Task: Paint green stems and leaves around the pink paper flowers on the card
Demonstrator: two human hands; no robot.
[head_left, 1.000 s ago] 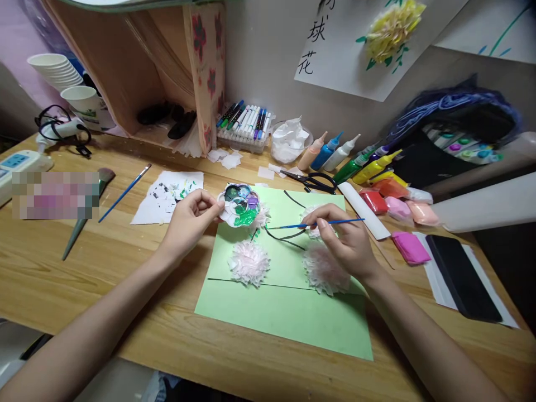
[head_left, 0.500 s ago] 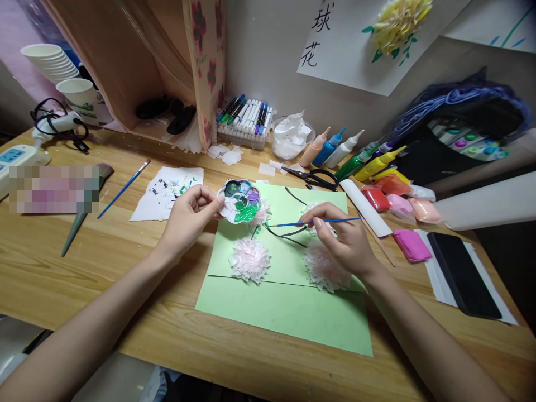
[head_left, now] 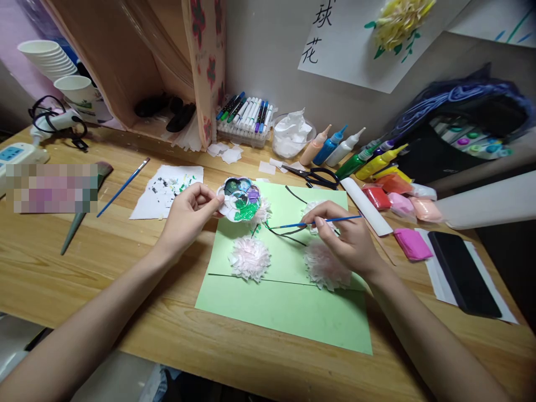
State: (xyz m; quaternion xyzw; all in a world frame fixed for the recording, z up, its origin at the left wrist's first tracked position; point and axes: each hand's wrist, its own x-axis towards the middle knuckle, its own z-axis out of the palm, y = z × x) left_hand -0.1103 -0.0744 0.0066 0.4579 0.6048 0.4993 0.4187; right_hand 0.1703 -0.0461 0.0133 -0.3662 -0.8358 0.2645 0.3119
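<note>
Green paint (head_left: 247,212) on palette (head_left: 234,202), pinched in left hand (head_left: 193,211) over far-left corner of sheet (head_left: 285,321); brush (head_left: 291,225) held by right hand (head_left: 340,237), tip near stems (head_left: 288,237). Best: small load, light strokes, palm off near-right blossom (head_left: 320,269)

We are looking at a wooden table (head_left: 50,273) that is filling most of the view, its grain running from side to side. Behind it we are facing a grey wall (head_left: 263,61), where a white sheet (head_left: 349,50) with dark writing (head_left: 322,15) is hanging and bearing a yellow flower (head_left: 402,25); a second sheet (head_left: 481,22) is showing to its right, cut off at the edge of our view. At the back left an open box-like shelf (head_left: 129,61) is standing, its side panel (head_left: 205,100) displaying red flowers (head_left: 211,70). Light is gleaming on the table, while the far right is lying in darkness. Below the table's front edge we are glimpsing a pale surface (head_left: 121,374), too cropped for naming
</note>
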